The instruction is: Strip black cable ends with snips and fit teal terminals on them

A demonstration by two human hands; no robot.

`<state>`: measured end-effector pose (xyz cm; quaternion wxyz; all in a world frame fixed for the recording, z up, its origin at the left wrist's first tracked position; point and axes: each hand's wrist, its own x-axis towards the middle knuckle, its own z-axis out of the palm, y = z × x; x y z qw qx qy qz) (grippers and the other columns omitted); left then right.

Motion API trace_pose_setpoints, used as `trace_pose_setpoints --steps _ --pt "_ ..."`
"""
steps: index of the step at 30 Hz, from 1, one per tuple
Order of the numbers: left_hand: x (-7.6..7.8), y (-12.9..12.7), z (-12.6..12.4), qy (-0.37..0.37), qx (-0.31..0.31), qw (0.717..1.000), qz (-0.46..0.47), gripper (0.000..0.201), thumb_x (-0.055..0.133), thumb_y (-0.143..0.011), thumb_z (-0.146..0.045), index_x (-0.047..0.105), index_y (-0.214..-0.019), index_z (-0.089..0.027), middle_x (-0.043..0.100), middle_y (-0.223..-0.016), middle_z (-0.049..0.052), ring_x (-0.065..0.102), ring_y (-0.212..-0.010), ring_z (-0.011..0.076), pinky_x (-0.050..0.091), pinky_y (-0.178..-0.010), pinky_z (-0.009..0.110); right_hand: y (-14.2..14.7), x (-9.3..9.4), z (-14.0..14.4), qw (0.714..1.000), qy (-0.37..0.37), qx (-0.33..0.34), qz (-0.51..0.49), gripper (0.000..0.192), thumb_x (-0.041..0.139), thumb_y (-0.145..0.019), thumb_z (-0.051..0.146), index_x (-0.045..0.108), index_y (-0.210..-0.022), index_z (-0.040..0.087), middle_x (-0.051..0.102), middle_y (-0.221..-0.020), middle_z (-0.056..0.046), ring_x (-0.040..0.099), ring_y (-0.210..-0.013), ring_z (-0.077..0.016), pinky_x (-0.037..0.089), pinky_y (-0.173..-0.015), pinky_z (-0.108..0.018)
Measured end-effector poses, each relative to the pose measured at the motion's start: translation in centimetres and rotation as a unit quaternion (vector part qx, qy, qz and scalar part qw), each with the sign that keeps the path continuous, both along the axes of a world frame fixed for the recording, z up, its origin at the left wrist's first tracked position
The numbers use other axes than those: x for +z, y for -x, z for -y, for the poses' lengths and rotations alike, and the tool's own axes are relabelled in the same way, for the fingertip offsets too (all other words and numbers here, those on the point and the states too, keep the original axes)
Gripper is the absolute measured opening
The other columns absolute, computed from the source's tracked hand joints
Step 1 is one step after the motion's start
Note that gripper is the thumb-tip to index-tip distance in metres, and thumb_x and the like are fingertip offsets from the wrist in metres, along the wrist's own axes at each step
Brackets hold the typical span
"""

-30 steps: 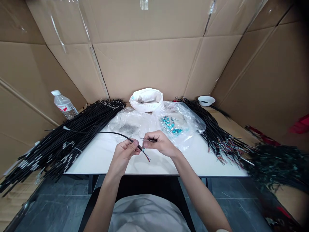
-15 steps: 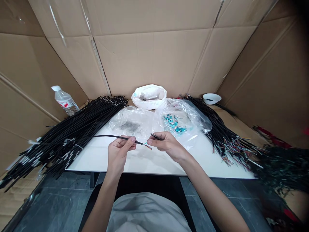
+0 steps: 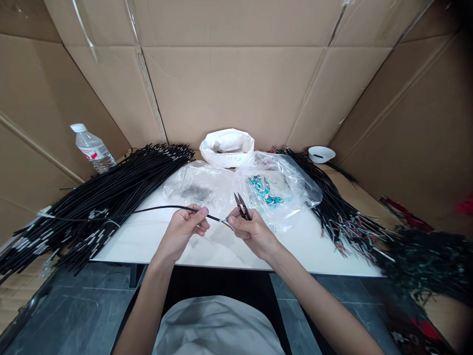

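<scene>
Between thumb and fingers, my left hand point(image 3: 188, 228) pinches a black cable point(image 3: 158, 207) close to its stripped end. Thin coloured wires point(image 3: 228, 224) fan out of that end and reach the fingertips of my right hand point(image 3: 248, 229). Small dark thread snips point(image 3: 242, 207) are held in the right hand, their two blades apart and pointing up and away from me. Whether the right fingertips also grip the wires is hard to make out. The cable's other part runs left over a pile of black cables point(image 3: 121, 185).
A clear bag point(image 3: 303, 185) with teal-and-metal pieces point(image 3: 264, 190) lies behind my right hand; another clear bag point(image 3: 185, 172) is left of it. Behind stand a white bag point(image 3: 227, 160) and a white bowl point(image 3: 321, 154). Stripped cables point(image 3: 332, 207) lie right, a water bottle point(image 3: 92, 148) left.
The snips have swung from lying nearly flat in my right hand to pointing upward, blades now showing. My right fingertips have come closer to the wires. The left hand keeps its pinch on the cable.
</scene>
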<state>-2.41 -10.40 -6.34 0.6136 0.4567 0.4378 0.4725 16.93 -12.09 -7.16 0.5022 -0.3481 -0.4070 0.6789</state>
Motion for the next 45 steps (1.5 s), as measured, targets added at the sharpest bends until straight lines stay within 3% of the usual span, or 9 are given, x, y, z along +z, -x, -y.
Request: trace_pose_setpoints --steps 3,5,8,14,18,24,30,39,45 --pt "-0.2 -0.1 0.5 -0.052 -0.017 0.998 0.029 0.040 0.089 -0.072 -0.050 0.077 -0.089 -0.016 0.077 -0.095 0.009 0.071 -0.089 0.0173 0.060 -0.074 0.022 0.4 0.0 0.4 0.997 0.048 -0.003 -0.057 0.045 0.094 -0.059 0.044 0.059 -0.067 0.017 0.026 -0.052 0.012 0.010 -0.046 -0.0023 0.006 -0.043 -0.025" --pt "-0.5 -0.3 0.8 -0.065 0.012 0.996 0.060 0.039 0.091 -0.070 -0.045 0.078 -0.095 -0.017 0.077 -0.108 0.009 0.071 -0.097 0.0170 0.060 -0.081 0.022 0.6 0.1 0.6 0.996 0.061 -0.008 -0.065 0.046 0.094 -0.060 0.045 0.058 -0.068 0.017 0.026 -0.053 0.012 0.009 -0.046 -0.0023 0.005 -0.043 -0.025" --pt "-0.9 -0.6 0.8 -0.036 0.071 0.992 0.098 0.042 0.096 -0.061 -0.041 0.077 -0.088 -0.015 0.079 -0.093 0.008 0.072 -0.082 0.0144 0.059 -0.074 0.018 0.8 -0.1 0.8 0.999 0.043 -0.016 -0.028 0.043 0.090 -0.066 0.048 0.061 -0.068 0.016 0.028 -0.053 0.011 0.010 -0.047 -0.0029 0.006 -0.045 -0.026" --pt "-1.1 -1.3 0.8 0.006 0.113 0.990 0.079 0.052 0.097 -0.050 -0.051 0.071 -0.074 -0.013 0.073 -0.069 0.004 0.064 -0.054 0.0087 0.049 -0.050 0.014 0.9 -0.8 0.9 0.994 -0.038 -0.089 0.044 0.035 0.089 -0.067 0.044 0.069 -0.069 0.016 0.035 -0.052 0.008 0.019 -0.050 -0.0058 0.012 -0.049 -0.028" --pt "-1.0 -1.7 1.1 -0.020 0.128 0.990 0.051 0.054 0.093 -0.054 -0.060 0.064 -0.063 -0.015 0.064 -0.055 0.001 0.057 -0.045 0.0087 0.044 -0.042 0.016 1.4 -0.8 0.8 0.992 -0.023 -0.120 0.008 0.034 0.091 -0.062 0.041 0.067 -0.068 0.018 0.023 -0.049 0.011 0.016 -0.050 -0.0061 0.013 -0.051 -0.029" --pt "-0.8 -1.8 1.3 -0.079 0.149 0.986 -0.008 0.056 0.085 -0.065 -0.065 0.056 -0.054 -0.019 0.057 -0.044 -0.001 0.048 -0.035 0.0089 0.040 -0.036 0.020 1.8 -0.6 1.0 0.988 -0.062 -0.134 0.047 0.030 0.089 -0.065 0.040 0.068 -0.066 0.019 0.025 -0.049 0.010 0.019 -0.051 -0.0073 0.016 -0.053 -0.029" --pt "-0.6 -1.4 1.1 -0.114 0.180 0.977 -0.023 0.050 0.084 -0.071 -0.054 0.052 -0.053 -0.020 0.057 -0.044 -0.001 0.048 -0.034 0.0090 0.039 -0.035 0.020 1.6 0.0 1.0 0.979 -0.107 -0.131 0.118 0.028 0.084 -0.069 0.040 0.067 -0.065 0.018 0.024 -0.050 0.010 0.019 -0.051 -0.0075 0.015 -0.052 -0.028" --pt "-0.2 -0.6 1.1 -0.110 0.169 0.978 -0.059 0.047 0.075 -0.081 -0.038 0.046 -0.050 -0.020 0.049 -0.039 -0.005 0.042 -0.031 0.0064 0.031 -0.031 0.016 1.2 1.0 0.9 0.955 -0.190 -0.099 0.203 0.037 0.080 -0.073 0.049 0.062 -0.064 0.017 0.052 -0.057 0.003 0.032 -0.052 -0.0084 0.023 -0.050 -0.026" --pt "0.1 0.1 1.4 -0.123 0.099 0.987 -0.041 0.024 0.080 -0.075 -0.029 0.064 -0.062 -0.017 0.066 -0.053 -0.001 0.059 -0.043 0.0093 0.049 -0.043 0.016 -0.5 1.3 0.9 0.969 -0.130 -0.078 0.196 0.044 0.083 -0.069 0.058 0.067 -0.071 0.017 0.042 -0.057 0.005 0.029 -0.054 -0.0092 0.021 -0.052 -0.027"
